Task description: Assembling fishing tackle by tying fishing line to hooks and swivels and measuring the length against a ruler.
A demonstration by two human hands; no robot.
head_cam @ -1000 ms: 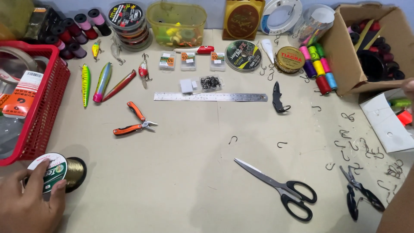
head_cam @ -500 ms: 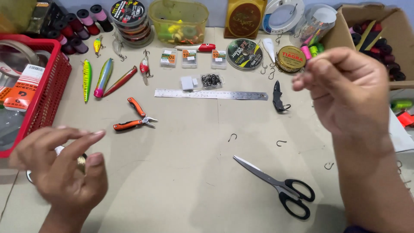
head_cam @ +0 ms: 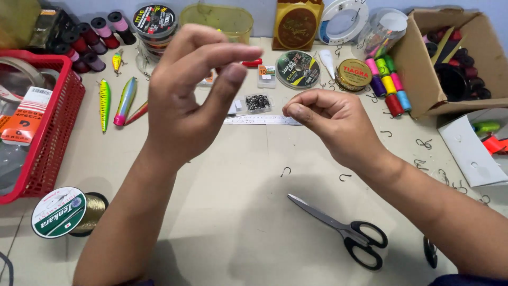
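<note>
A: While both hands hang raised over the middle of the desk (head_cam: pixel 233 222), what are they doing?

B: The left hand (head_cam: pixel 185 100) has thumb and forefinger pinched together at the tips, the other fingers curled above. The right hand (head_cam: pixel 333 124) is closed in a loose fist, thumb pressed against the forefinger. Whatever is held between the two pinches is too fine to see; I cannot tell if a line runs between them.

A: And what lies nearest to them?

B: On the desk below and between the hands lies a small hook (head_cam: pixel 286 171), with a second hook (head_cam: pixel 345 177) just beside the right wrist. A steel ruler (head_cam: pixel 262 120) lies behind the hands, partly hidden by them. A pair of black-handled scissors (head_cam: pixel 341 230) rests toward the near edge, blades pointing to the middle.

A: The spool?

B: A spool of gold line (head_cam: pixel 66 212) stands near the near left corner, well apart from both hands. A red basket (head_cam: pixel 50 132) sits along the left edge, three long lures (head_cam: pixel 124 100) beside it. A cardboard box (head_cam: pixel 418 69) occupies the far right corner, coloured thread spools (head_cam: pixel 389 87) against its side, and more loose hooks (head_cam: pixel 423 144) are scattered along the right edge.
</note>
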